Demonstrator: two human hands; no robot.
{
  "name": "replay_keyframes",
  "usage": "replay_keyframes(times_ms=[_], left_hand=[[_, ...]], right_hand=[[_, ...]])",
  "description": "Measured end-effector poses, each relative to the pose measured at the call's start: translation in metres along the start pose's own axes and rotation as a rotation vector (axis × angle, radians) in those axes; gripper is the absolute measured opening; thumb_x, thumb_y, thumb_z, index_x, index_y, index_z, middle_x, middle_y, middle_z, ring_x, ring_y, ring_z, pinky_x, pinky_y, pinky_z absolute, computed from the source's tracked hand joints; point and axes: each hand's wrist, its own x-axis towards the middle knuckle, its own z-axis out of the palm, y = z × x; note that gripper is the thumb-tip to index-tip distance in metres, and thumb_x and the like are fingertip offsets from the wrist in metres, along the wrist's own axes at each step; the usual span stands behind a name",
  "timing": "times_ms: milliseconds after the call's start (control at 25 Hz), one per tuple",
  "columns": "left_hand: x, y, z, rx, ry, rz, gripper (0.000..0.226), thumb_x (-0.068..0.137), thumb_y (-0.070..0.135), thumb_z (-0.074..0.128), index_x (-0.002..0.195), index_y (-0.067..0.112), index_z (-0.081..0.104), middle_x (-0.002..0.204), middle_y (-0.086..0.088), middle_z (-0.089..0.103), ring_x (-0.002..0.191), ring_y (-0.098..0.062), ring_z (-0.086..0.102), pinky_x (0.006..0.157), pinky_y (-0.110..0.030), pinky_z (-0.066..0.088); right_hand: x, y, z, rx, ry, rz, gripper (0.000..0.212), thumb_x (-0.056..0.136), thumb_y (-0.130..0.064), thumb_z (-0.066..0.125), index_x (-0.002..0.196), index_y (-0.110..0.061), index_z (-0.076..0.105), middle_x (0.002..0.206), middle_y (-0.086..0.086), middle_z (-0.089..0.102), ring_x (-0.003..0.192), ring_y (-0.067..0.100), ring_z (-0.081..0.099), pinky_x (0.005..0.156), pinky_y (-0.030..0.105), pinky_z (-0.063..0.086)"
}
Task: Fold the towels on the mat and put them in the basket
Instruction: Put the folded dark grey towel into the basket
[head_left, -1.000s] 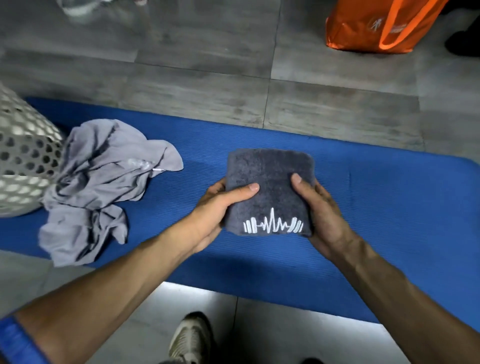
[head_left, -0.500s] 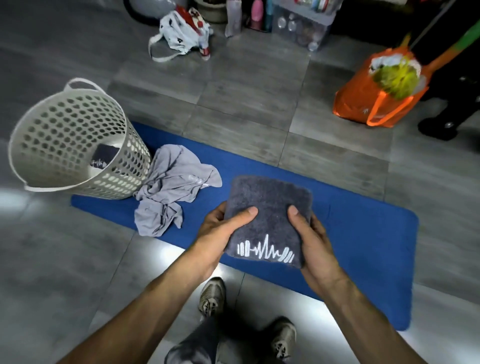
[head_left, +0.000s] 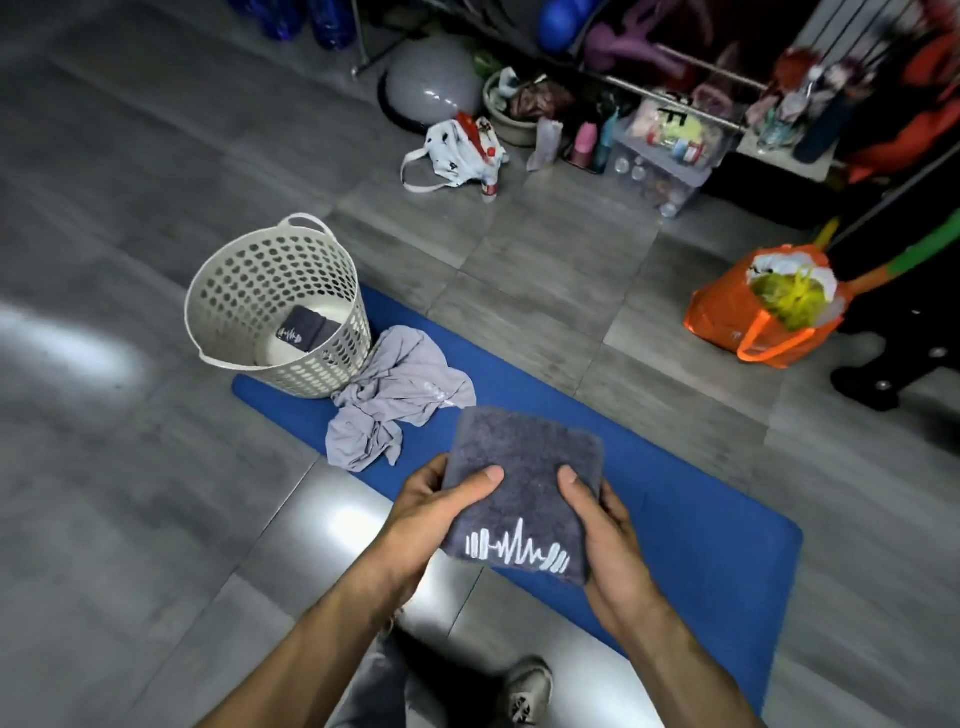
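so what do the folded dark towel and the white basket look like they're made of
Folded dark towel: looks like grey terry cloth, matte and fuzzy with a visible nap, and a white stitched or printed waveform mark near its lower edge. White basket: probably moulded plastic, smooth and off-white, its wall pierced by regular round holes.

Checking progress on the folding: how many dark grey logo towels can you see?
2: one folded dark towel held between left hand and right hand; another inside the basket. More could lie hidden there.

bare forearms (head_left: 322, 639), grey trousers (head_left: 384, 691), pale grey sneaker (head_left: 524, 691)
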Motion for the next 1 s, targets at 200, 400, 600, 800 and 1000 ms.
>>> replay_keyframes(times_ms=[200, 400, 600, 800, 1000], left_hand=[[-0.028, 0.015, -0.049, -0.054, 0.017, 0.002, 0.044, 0.074, 0.028, 0.077, 0.113, 0.010, 0.066, 0.105, -0.010, 0.074, 0.097, -0.027, 0.071, 0.083, -0.036, 0.056], [-0.043, 0.037, -0.151, -0.100, 0.097, -0.020, 0.040, 0.077, 0.023, 0.080, 0.112, 0.008, 0.067, 0.104, -0.014, 0.073, 0.096, -0.032, 0.071, 0.085, -0.039, 0.056], [-0.052, 0.095, -0.287, -0.051, 0.114, 0.044, 0.041, 0.074, 0.027, 0.081, 0.109, 0.012, 0.067, 0.099, -0.008, 0.075, 0.091, -0.027, 0.072, 0.075, -0.033, 0.057], [-0.052, 0.134, -0.381, -0.007, 0.157, 0.095, 0.039, 0.073, 0.027, 0.083, 0.105, 0.012, 0.068, 0.097, -0.006, 0.075, 0.085, -0.022, 0.073, 0.070, -0.028, 0.056], [-0.028, 0.166, -0.440, -0.038, 0.184, 0.099, 0.033, 0.077, 0.023, 0.080, 0.106, 0.013, 0.067, 0.094, -0.004, 0.076, 0.083, -0.018, 0.073, 0.064, -0.023, 0.055]], right_hand=[[-0.016, 0.007, 0.055, 0.018, -0.027, 0.029, 0.089, 0.046, -0.057, 0.090, 0.120, -0.014, 0.065, 0.115, 0.013, 0.071, 0.105, 0.034, 0.068, 0.092, 0.050, 0.054], [-0.018, 0.039, 0.160, 0.019, -0.044, 0.075, 0.064, 0.066, -0.038, 0.086, 0.122, -0.016, 0.063, 0.112, 0.010, 0.072, 0.101, 0.030, 0.070, 0.080, 0.041, 0.059], [-0.017, 0.076, 0.302, 0.090, -0.099, 0.065, 0.074, 0.064, -0.032, 0.087, 0.130, -0.021, 0.057, 0.120, 0.011, 0.069, 0.107, 0.032, 0.067, 0.084, 0.045, 0.057], [-0.002, 0.105, 0.400, 0.113, -0.130, 0.068, 0.073, 0.067, -0.021, 0.083, 0.134, -0.022, 0.054, 0.126, 0.014, 0.065, 0.116, 0.036, 0.062, 0.101, 0.058, 0.046], [0.035, 0.108, 0.461, 0.095, -0.181, 0.105, 0.068, 0.072, -0.012, 0.081, 0.133, -0.022, 0.053, 0.124, 0.016, 0.066, 0.112, 0.037, 0.064, 0.095, 0.051, 0.051]])
